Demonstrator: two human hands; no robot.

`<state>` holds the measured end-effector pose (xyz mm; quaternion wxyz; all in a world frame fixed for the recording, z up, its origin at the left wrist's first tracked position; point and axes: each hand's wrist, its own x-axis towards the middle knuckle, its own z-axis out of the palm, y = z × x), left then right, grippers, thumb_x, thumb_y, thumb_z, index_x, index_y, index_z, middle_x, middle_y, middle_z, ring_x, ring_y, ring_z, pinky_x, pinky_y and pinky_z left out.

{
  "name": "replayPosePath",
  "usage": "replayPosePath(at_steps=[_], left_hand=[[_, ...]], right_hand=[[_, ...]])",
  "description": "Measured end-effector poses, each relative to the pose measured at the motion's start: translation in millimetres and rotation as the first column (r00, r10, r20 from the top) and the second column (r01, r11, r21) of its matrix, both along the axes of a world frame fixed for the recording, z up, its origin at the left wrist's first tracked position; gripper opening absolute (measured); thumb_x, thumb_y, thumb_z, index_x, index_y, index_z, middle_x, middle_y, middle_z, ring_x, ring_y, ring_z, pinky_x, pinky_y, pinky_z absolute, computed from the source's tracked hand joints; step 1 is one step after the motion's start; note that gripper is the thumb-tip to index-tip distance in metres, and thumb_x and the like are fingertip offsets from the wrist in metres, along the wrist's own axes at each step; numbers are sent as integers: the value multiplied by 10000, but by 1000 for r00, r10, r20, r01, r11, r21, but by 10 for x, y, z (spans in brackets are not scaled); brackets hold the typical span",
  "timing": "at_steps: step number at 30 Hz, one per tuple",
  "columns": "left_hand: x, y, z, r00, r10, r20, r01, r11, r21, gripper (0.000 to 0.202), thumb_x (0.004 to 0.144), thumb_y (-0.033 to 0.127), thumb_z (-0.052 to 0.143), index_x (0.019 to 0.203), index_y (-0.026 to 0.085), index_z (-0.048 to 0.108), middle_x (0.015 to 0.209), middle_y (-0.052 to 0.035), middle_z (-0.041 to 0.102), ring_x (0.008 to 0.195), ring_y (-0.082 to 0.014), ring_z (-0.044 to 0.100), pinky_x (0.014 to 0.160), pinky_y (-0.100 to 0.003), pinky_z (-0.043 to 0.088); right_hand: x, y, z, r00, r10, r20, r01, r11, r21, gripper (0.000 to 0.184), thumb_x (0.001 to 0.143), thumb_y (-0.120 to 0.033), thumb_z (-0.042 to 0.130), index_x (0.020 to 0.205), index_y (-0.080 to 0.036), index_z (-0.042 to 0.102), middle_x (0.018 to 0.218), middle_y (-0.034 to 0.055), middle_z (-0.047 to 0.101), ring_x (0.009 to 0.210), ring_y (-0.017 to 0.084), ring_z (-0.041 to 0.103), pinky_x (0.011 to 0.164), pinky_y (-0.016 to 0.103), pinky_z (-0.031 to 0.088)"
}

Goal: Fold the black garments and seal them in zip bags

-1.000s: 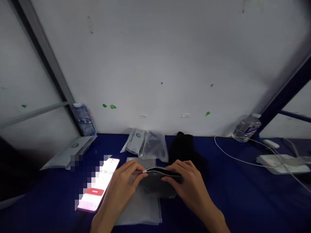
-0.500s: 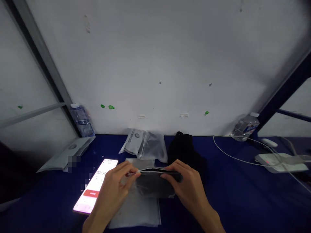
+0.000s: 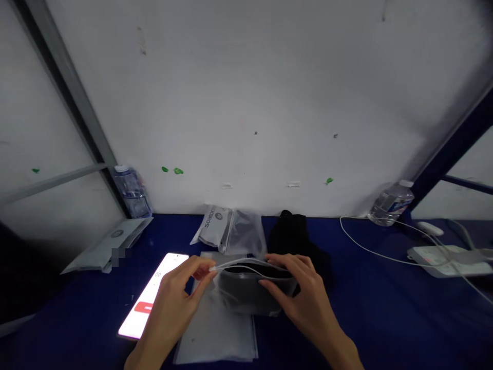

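Observation:
A translucent zip bag [image 3: 246, 290] with a dark item inside stands on its edge in the middle of the blue table [image 3: 385, 318]. My left hand [image 3: 175, 303] pinches the white slider at the bag's left end. My right hand [image 3: 304, 298] grips the bag's right half, with its fingers curled over the top edge. The bag's mouth gapes a little between the two hands. A flat empty plastic bag [image 3: 215, 334] lies under them.
A lit phone [image 3: 148, 303] lies left of my hands. Packed bags [image 3: 231, 231] and a black cloth pile [image 3: 296, 239] sit behind. Water bottles [image 3: 131, 190] [image 3: 391, 203] stand at the wall. A white cable [image 3: 370, 249] and power strip [image 3: 442, 257] lie right. Flat bags [image 3: 108, 246] lie far left.
My left hand has slid the white slider leftward along the bag's top. The bag's mouth, nearly flat before, now gapes. My right hand has shifted slightly up on the bag.

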<state>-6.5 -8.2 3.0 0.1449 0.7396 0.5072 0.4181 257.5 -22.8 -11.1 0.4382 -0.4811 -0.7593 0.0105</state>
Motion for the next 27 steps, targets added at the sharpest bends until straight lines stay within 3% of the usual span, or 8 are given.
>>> replayPosePath(at_steps=[4, 7, 12, 18, 22, 27], left_hand=[[43, -39, 12, 995, -94, 31, 93, 995, 42, 113, 962, 303, 581, 995, 275, 686, 923, 15, 688, 775, -156, 652, 723, -248, 513], [62, -52, 31, 990, -142, 21, 140, 987, 75, 135, 974, 255, 556, 942, 267, 687, 937, 5, 669, 802, -155, 646, 731, -237, 504], [53, -48, 30, 989, -149, -16, 149, 988, 38, 153, 984, 234, 532, 1020, 278, 675, 994, -5, 656, 838, -162, 643, 769, -242, 507], [61, -41, 59, 979, -197, -44, 196, 980, -21, 205, 1016, 200, 424, 946, 254, 609, 957, -5, 612, 854, -168, 608, 784, -263, 488], [99, -74, 131, 966, -246, -86, 241, 968, -65, 178, 1014, 190, 401, 934, 241, 552, 960, -10, 581, 800, -165, 583, 729, -275, 470], [149, -156, 190, 954, -283, -102, 273, 957, -99, 156, 1007, 194, 397, 878, 232, 476, 980, -24, 563, 818, -175, 573, 749, -297, 476]], right_hand=[[19, -59, 42, 997, 33, 67, -43, 987, 154, 295, 893, -181, 684, 1171, -268, 638, 1171, 71, 666, 1058, 270, 576, 885, 455, 436], [11, -101, 74, 995, 36, 98, -55, 977, 205, 228, 893, -140, 681, 1079, -271, 684, 1063, 44, 705, 979, 255, 571, 832, 434, 411], [-16, -144, 92, 997, 53, 59, -65, 975, 213, 215, 898, -77, 649, 979, -266, 710, 951, 4, 734, 854, 215, 559, 750, 385, 374], [19, -182, 139, 982, 181, 58, -185, 980, 68, 247, 920, -19, 544, 923, -236, 663, 904, -1, 718, 806, 184, 556, 734, 367, 366], [59, -246, 235, 954, 290, 75, -289, 957, -31, 205, 884, -31, 535, 933, -213, 617, 900, 3, 689, 787, 165, 601, 825, 411, 363], [102, -220, 266, 947, 314, 63, -315, 949, 0, 158, 904, -93, 591, 990, -222, 623, 949, 3, 709, 804, 159, 650, 827, 397, 376]])
